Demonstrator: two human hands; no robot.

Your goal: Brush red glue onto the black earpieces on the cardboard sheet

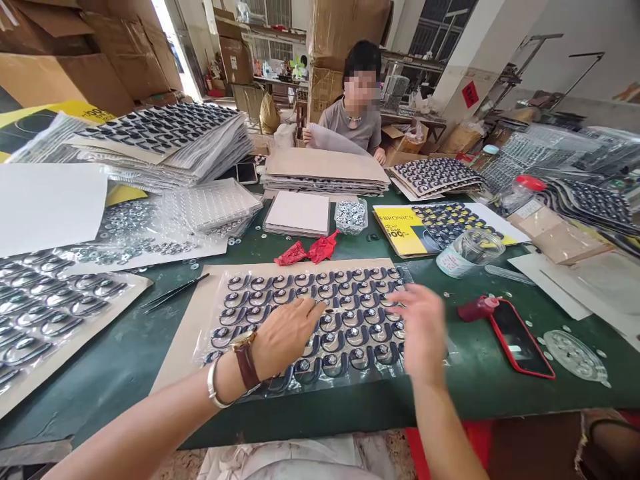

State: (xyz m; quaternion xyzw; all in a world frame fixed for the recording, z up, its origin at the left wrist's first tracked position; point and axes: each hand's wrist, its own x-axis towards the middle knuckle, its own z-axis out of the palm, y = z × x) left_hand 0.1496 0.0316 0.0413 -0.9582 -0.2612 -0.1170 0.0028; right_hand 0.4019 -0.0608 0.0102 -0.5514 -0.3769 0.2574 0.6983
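Observation:
In front of me lies a clear plastic sheet (215,343) with rows of dark curved pieces, each bearing a small shiny round centre, on brown cardboard (175,353). My left hand (286,337), with a watch and a bangle at the wrist, rests over the middle of the rows. Its fingers are pressed together near one piece, and whatever they pinch is too small to make out. My right hand (424,327) hovers at the sheet's right edge, slightly blurred, its fingers apart and holding nothing that I can see. Black tweezers (175,293) lie left of the cardboard.
Across the table a person (350,117) handles a translucent sheet behind a cardboard stack (325,170). A tub of small discs (351,217) and red wrapping (307,251) lie beyond my sheet. At right are a jar (470,253), red bottle (477,309) and phone (523,339).

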